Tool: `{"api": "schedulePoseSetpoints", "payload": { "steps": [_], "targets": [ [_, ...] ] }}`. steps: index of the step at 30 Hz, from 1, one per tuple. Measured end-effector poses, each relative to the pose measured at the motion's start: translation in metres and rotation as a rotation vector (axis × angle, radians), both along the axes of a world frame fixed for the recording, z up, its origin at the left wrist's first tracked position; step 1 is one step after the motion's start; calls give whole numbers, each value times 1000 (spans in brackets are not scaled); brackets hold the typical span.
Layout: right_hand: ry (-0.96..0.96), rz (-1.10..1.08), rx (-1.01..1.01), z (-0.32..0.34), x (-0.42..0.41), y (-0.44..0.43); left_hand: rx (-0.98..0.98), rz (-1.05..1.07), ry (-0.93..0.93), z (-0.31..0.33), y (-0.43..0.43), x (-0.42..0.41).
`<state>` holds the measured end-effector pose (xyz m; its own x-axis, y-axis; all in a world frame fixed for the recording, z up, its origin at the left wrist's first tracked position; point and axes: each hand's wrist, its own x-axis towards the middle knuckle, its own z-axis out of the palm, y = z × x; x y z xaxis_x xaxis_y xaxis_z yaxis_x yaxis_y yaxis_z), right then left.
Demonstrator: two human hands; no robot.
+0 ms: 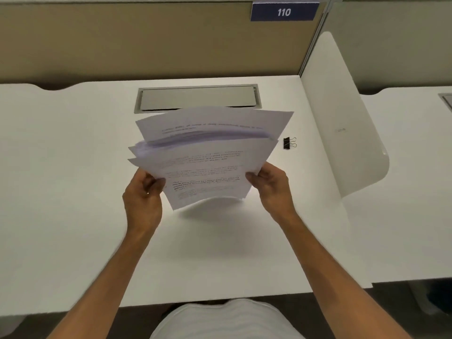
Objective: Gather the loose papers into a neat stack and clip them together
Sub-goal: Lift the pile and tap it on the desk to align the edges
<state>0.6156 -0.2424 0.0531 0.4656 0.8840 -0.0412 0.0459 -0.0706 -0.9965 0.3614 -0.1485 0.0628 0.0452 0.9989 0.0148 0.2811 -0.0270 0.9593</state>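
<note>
Bare left hand (144,189) and right hand (271,183) grip uneven printed white papers (205,157) above a white cubicle desk (73,167) — black binder clip (289,143) lying just beside the sheets.

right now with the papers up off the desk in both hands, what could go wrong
The white printed papers are fanned and uneven, held only at their near corners by the left hand and right hand; loose sheets could slip out. Clipped like this, the stack would likely be crooked. The small black binder clip lies on the white desk beyond the right hand, so reaching it means a one-handed hold.

Bright even light, papers (205,152) motion-blurred — soft shadow beneath, edges bowed
</note>
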Motion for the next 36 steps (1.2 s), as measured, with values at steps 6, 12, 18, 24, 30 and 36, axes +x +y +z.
{"api": "schedulePoseSetpoints", "payload": {
  "steps": [6,12,18,24,30,36],
  "targets": [
    [-40,36,-96,-3,-27,15,-11,-22,37,-6,4,-24],
    [-72,13,-114,-1,-47,10,-96,-110,-84,-12,0,-32],
    [30,-54,17,15,-59,9,-48,-133,-304,5,2,-21],
    [93,-132,178,33,-76,19,1,-61,-377,27,1,1],
    [148,-271,229,56,-86,34,-21,2,-438,34,-1,14],
    [202,-421,150,82,-86,52,-15,70,-426,34,2,16]
  ]
}}
